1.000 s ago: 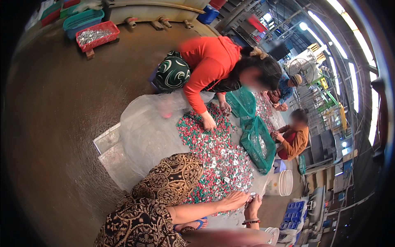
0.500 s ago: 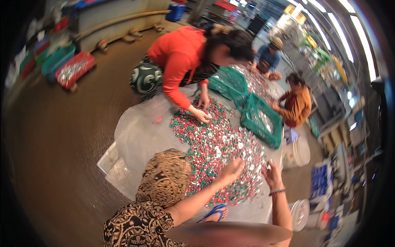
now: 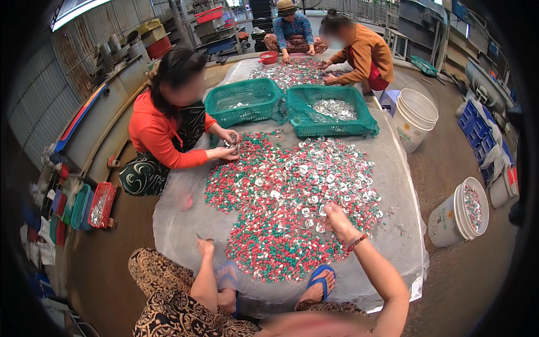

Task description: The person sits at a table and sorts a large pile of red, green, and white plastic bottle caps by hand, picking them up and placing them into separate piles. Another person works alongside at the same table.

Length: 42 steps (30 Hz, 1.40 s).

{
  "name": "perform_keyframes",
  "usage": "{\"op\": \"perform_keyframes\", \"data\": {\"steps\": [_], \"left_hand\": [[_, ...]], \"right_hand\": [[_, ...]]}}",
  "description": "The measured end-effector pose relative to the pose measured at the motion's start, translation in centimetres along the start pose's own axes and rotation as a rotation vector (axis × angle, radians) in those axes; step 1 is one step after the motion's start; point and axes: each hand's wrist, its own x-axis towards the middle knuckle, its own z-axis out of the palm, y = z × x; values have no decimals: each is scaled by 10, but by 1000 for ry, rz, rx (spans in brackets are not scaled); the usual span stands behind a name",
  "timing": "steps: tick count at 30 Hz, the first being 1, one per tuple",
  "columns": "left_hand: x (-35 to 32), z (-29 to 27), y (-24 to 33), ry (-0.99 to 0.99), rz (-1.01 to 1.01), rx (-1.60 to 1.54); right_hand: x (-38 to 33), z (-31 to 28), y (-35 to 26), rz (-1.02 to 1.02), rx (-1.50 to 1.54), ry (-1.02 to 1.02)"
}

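Observation:
A wide pile of small red, green and white pellets point(image 3: 275, 236) lies spread on a translucent plastic sheet point(image 3: 185, 216). Flat silvery pieces with openings point(image 3: 331, 178) are mixed in, thickest at the pile's right and far parts. My left hand point(image 3: 206, 246) is closed over bare sheet left of the pile, with a small dark thing at its fingertips. At the pile's right side, my right hand point(image 3: 338, 221), a red beaded bracelet on its wrist, has its fingers pinched together just over the pieces. Whatever they hold is hidden.
Two green mesh baskets, one point(image 3: 245, 103) at left and one point(image 3: 332, 110) holding silvery pieces, stand beyond the pile. A co-worker in orange-red point(image 3: 168, 132) crouches at left; two more sit farther back. White buckets point(image 3: 457, 216) stand at right. My sandalled foot point(image 3: 318, 283) rests at the near edge.
The view has turned and levelled. My left hand has moved left off the pile; my right hand has come in over its right side. The near co-worker's hands have drawn together at the pile's edge.

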Motion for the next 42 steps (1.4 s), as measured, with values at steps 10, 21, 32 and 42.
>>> {"op": "perform_keyframes", "data": {"steps": [10,21,32,42], "left_hand": [[-18,13,-18,11,-137,459],[-95,91,193,-258,1361,-169],[-217,154,248,-770,1551,405],[-140,93,205,-1064,675,-189]], "right_hand": [[21,-21,67,-39,130,-64],[18,-72,59,-380,340,161],[40,-90,150,-133,-145,495],[61,-12,173,-347,-1132,338]]}}
